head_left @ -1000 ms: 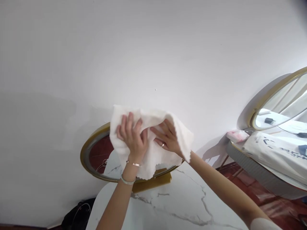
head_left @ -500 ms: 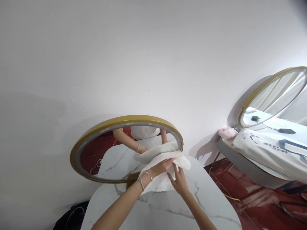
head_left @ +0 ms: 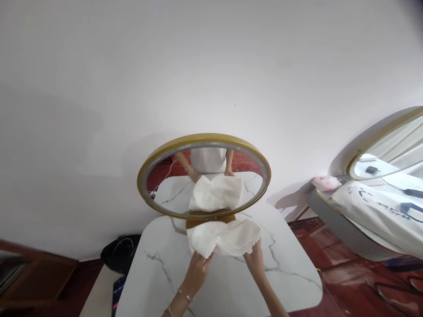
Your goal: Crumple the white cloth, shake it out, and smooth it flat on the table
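A white cloth [head_left: 221,235] with a scalloped edge is spread over the marble-patterned table [head_left: 158,281], just in front of the round mirror's base [head_left: 194,219]. My left hand [head_left: 197,269], bracelets at its wrist, pinches the near left edge of the cloth. At the near right corner, my right hand [head_left: 255,259] has its fingers closed on the edge. Part of those fingertips is hidden under the fabric. Both hands and the cloth show again in the gold-framed mirror [head_left: 205,138].
A white wall [head_left: 198,66] rises behind the table. On the right stands a second table [head_left: 350,233] with a printed white bag [head_left: 376,207], a pink-and-white packet [head_left: 325,183] and another gold-framed mirror [head_left: 360,163]. A black bag [head_left: 120,254] lies at the left.
My hands have come apart and nearer to me, from holding the cloth bunched at the mirror's right side. The cloth now lies flatter before the mirror. The view has shifted.
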`<state>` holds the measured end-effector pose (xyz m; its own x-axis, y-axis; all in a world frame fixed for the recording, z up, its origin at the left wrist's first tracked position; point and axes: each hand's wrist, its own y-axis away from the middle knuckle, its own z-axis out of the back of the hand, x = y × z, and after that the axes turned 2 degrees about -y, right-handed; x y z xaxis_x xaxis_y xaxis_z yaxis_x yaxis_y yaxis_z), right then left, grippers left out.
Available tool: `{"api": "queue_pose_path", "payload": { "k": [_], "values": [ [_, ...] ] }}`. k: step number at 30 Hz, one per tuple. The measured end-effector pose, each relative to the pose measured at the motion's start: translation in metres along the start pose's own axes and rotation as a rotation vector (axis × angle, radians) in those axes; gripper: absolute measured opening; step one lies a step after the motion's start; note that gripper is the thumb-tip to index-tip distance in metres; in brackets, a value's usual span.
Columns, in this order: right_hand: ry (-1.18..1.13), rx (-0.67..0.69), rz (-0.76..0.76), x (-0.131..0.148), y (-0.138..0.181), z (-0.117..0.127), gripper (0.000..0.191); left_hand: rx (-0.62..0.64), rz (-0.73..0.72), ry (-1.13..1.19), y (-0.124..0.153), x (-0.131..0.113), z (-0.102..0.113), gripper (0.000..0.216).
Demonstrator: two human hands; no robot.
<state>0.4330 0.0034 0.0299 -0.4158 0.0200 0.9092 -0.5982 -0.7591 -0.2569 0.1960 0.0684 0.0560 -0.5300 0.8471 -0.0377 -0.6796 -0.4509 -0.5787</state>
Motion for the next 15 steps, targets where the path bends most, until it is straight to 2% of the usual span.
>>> {"api": "queue_pose_path", "payload": {
  "k": [2, 3, 6, 8, 10, 12, 15],
  "values": [
    [-0.031, 0.001, -0.008, 0.01, 0.005, 0.018, 0.091, -0.042, 0.049, -0.063, 0.022, -0.016, 0.007, 0.051],
    [-0.036, 0.019, -0.008, 0.015, 0.007, 0.027, 0.089, -0.059, 0.083, -0.094, 0.031, -0.024, 0.011, 0.048],
    [-0.02, 0.139, -0.019, 0.025, 0.017, 0.047, 0.063, -0.119, 0.205, -0.125, 0.048, -0.043, 0.029, 0.04],
    [-0.006, 0.221, -0.033, 0.029, 0.023, 0.054, 0.053, -0.182, 0.273, -0.105, 0.052, -0.048, 0.042, 0.037],
    [0.0, 0.266, -0.032, 0.03, 0.027, 0.058, 0.05, -0.26, 0.365, -0.135, 0.051, -0.044, 0.051, 0.032],
    [0.019, 0.272, 0.0, 0.033, 0.029, 0.059, 0.046, -0.268, 0.476, -0.171, 0.046, -0.033, 0.055, 0.024],
    [0.101, 0.157, 0.1, 0.038, 0.027, 0.059, 0.035, -0.095, 0.523, 0.029, 0.037, -0.013, 0.053, 0.021]
  ]
}}
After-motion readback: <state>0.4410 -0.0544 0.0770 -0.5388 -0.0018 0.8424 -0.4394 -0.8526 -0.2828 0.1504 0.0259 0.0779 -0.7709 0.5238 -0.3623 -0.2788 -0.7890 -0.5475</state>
